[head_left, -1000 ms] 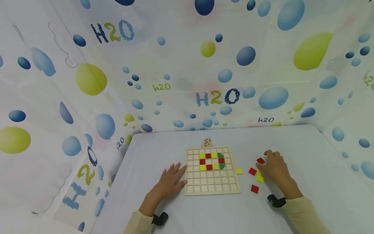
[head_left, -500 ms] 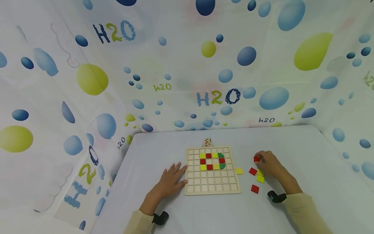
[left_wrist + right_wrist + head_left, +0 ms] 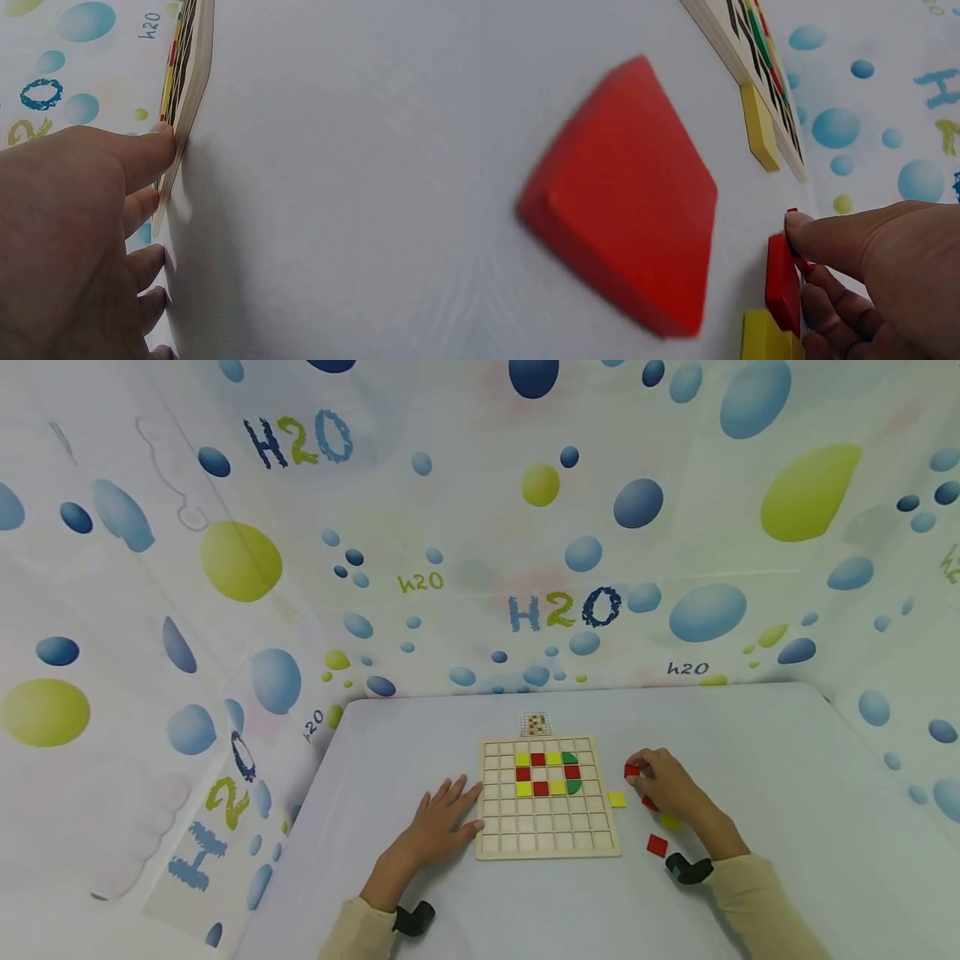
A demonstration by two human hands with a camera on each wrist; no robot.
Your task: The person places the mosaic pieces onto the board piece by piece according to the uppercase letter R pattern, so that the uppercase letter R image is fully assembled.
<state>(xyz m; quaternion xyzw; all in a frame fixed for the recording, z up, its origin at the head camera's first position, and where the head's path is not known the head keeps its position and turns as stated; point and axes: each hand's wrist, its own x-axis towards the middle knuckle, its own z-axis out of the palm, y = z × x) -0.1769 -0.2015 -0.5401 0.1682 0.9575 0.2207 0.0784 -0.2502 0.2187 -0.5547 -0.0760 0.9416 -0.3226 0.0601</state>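
My right hand (image 3: 666, 783) pinches a red tile (image 3: 632, 771), perhaps lifted; my left hand (image 3: 438, 828), fingers spread, touches the grid board (image 3: 528, 828), I'd say to steady it.

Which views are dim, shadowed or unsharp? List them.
Head: fairly even light, the small printed grid card too small to read finely; left wrist: dim, a soft shadow on the white tabletop beside the person's left hand; right wrist: the nearest red square tile looks slightly soft, perhaps from closeness to the lens.
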